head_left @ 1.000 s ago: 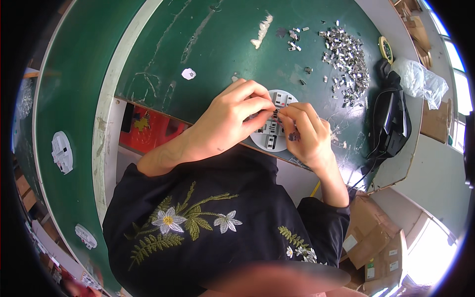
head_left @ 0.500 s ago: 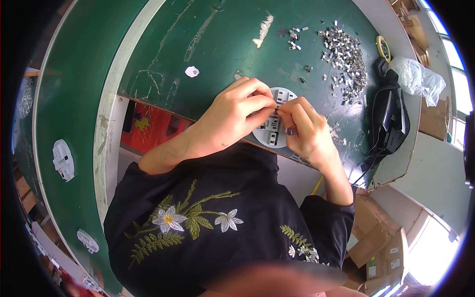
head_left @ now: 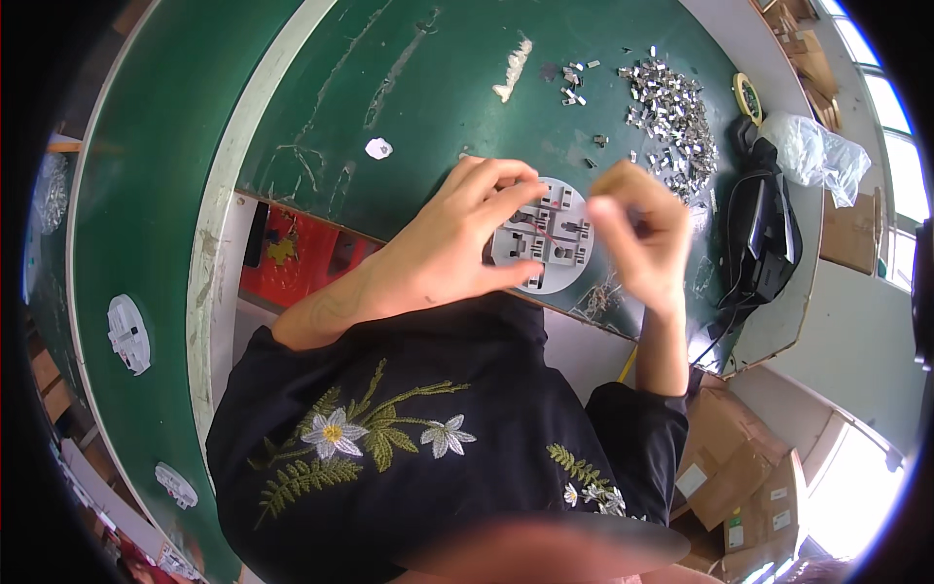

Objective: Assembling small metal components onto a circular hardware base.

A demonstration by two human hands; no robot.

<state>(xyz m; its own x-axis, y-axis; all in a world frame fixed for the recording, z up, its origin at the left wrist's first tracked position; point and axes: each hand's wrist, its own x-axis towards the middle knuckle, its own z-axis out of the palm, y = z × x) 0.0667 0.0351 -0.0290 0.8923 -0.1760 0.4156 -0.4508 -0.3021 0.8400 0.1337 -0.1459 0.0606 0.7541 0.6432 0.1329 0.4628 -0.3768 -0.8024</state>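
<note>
We log a round grey disc (head_left: 547, 237), fitted with small blocks and slots, lying flat on the green table (head_left: 438, 107) near its front edge. The left hand (head_left: 462, 232) sits at the disc's nine o'clock, thumb and forefinger spread wide apart: the thumb reaches over the rim at about eight, the fingertips over it at about eleven. We see nothing pinched in that gap; only the disc's left part lies within the span. The right hand (head_left: 640, 229) is raised just beyond the disc's three o'clock, thumb toward it, fingers curled and blurred. We cannot tell how closed that grip is, nor whether it has hold of anything.

Outward from the disc, we note: a pile of metal clips (head_left: 671, 122) between one and two o'clock; a tape roll (head_left: 747, 98) at two, farther off; a white scrap (head_left: 378, 148) at ten.
</note>
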